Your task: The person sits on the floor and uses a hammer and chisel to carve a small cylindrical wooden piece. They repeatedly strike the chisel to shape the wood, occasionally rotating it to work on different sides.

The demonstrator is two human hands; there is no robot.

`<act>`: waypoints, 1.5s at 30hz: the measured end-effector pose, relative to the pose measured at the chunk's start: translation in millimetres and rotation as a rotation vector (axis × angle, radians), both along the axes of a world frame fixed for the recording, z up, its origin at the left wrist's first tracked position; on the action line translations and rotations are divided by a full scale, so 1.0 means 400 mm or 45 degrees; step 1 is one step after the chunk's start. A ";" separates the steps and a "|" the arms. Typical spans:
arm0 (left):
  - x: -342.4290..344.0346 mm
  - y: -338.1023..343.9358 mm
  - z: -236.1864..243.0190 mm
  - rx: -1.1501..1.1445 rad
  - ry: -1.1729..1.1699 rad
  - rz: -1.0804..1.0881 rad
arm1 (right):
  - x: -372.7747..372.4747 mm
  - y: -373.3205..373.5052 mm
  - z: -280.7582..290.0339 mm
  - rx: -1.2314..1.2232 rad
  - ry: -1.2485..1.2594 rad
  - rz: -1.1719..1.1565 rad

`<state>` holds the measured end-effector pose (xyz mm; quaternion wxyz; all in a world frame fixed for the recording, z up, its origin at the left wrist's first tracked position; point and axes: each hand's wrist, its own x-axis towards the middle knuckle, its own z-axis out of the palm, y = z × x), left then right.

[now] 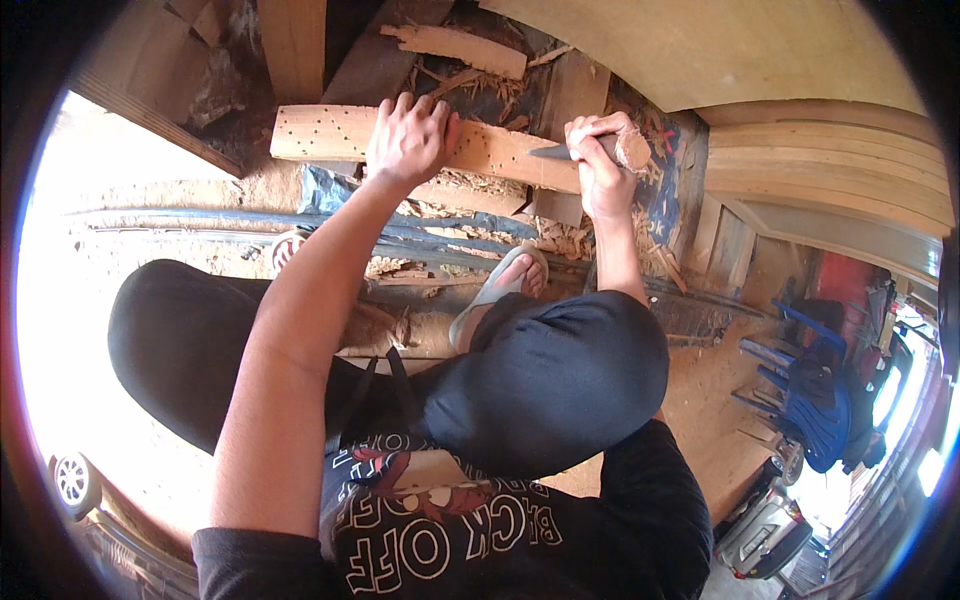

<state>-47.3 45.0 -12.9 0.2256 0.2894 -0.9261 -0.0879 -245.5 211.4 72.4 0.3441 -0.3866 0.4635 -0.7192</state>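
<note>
A pale wooden plank (318,135), dotted with many small dark holes, lies crosswise at the top of the view. My left hand (408,140) rests over it left of its right half, fingers curled over the far edge and holding it. My right hand (602,165) is closed round a dark pointed tool (550,151) with a pale, frayed round wooden end (632,150); the tool points left along the plank's right part, and I cannot tell if its tip touches. Wood chips and splinters lie around and below the plank.
My bent knees and sandaled foot (510,285) are below the plank. Boards (820,160) lie at the upper right, timber (290,40) at the upper left. A blue plastic chair (808,400) and a parked silver car (760,530) are at the right, a wheel (75,480) at lower left.
</note>
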 end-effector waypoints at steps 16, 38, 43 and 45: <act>0.001 0.000 0.001 0.008 -0.051 0.009 | 0.023 0.016 -0.006 0.171 0.255 -0.026; -0.002 0.000 -0.003 -0.007 -0.060 0.028 | 0.023 -0.008 -0.009 0.139 0.105 -0.081; -0.002 -0.001 -0.005 -0.077 0.008 0.015 | 0.045 0.018 -0.015 0.088 0.280 -0.123; -0.003 -0.002 -0.013 -0.092 0.016 0.011 | 0.046 0.016 -0.015 0.007 0.211 -0.084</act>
